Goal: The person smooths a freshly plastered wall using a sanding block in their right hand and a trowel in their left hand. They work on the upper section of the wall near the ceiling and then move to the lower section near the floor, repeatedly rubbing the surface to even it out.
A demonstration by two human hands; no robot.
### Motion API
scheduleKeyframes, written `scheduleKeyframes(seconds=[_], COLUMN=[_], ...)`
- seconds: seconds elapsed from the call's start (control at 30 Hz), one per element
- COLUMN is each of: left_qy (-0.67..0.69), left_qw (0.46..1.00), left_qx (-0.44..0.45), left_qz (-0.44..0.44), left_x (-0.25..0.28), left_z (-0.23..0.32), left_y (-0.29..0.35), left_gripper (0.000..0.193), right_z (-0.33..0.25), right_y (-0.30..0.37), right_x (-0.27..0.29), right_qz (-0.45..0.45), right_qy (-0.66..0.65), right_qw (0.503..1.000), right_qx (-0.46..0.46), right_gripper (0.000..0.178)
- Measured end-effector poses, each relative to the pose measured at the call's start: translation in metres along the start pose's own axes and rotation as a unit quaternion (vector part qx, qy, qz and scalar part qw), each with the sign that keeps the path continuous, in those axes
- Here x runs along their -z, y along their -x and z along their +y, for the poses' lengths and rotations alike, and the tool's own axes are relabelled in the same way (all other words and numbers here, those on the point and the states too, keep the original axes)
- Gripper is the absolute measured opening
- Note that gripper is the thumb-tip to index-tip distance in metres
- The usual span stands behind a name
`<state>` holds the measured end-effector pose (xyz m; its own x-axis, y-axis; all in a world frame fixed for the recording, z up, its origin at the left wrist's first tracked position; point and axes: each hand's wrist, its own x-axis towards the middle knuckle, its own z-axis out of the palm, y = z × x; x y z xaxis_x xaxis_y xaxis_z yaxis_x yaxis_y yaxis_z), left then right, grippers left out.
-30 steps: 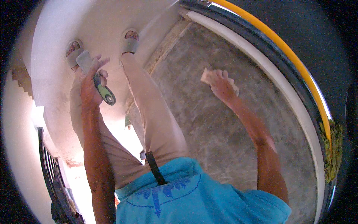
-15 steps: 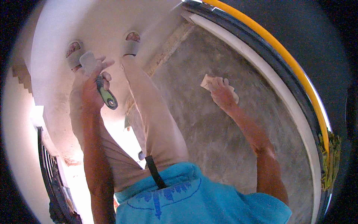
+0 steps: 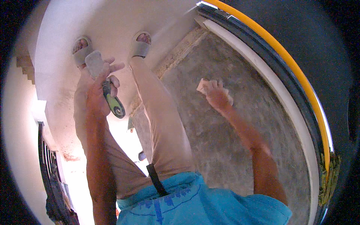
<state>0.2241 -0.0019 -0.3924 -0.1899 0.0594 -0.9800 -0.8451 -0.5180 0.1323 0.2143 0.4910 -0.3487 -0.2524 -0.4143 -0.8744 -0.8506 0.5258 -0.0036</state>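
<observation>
My left hand [image 3: 107,80] is closed around a putty knife [image 3: 114,105] with a green and black handle. Its greyish blade points away from me, and two fingers stretch out beside it. On the right, my right hand [image 3: 218,95] presses a pale folded piece of sandpaper [image 3: 201,86] flat against the grey mottled wall [image 3: 225,142]. The fingers lie over the sheet and hide most of it; only its corner and an edge show.
My sandalled feet [image 3: 142,45] stand on a pale dusty surface [image 3: 108,18]. A white strip [image 3: 262,67] edges the grey wall, with a dark band and a yellow curved strip [image 3: 288,52] beyond. A dark railing [image 3: 45,153] is at the lower left.
My right hand has slid a little to the left along the wall with the sandpaper. The whole view has shifted slightly; my left hand keeps its hold on the putty knife.
</observation>
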Motion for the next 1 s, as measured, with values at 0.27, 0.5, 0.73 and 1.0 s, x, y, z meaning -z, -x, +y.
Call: scheduleKeyframes(seconds=[0.27, 0.5, 0.73, 1.0], left_qy=[0.014, -0.008, -0.060, 0.030], left_qw=[0.997, 0.995, 0.986, 0.992], left_qx=[-0.073, -0.082, -0.122, -0.063], left_qz=[0.022, 0.060, 0.100, 0.107], left_x=[-0.022, -0.031, -0.064, -0.050], left_z=[0.017, 0.032, 0.046, 0.044], left_y=[0.020, 0.033, 0.055, 0.039], left_gripper=[0.066, 0.066, 0.066, 0.063], right_z=[0.114, 0.073, 0.110, 0.109], right_y=[-0.104, -0.105, -0.145, -0.167], right_x=[-0.024, -0.035, -0.048, -0.084], right_qz=[0.090, 0.081, 0.077, 0.120], right_qy=[0.078, 0.004, 0.126, 0.160], right_qw=[0.983, 0.997, 0.981, 0.976], right_qx=[-0.137, 0.011, -0.124, -0.091], right_gripper=[0.040, 0.039, 0.034, 0.034])
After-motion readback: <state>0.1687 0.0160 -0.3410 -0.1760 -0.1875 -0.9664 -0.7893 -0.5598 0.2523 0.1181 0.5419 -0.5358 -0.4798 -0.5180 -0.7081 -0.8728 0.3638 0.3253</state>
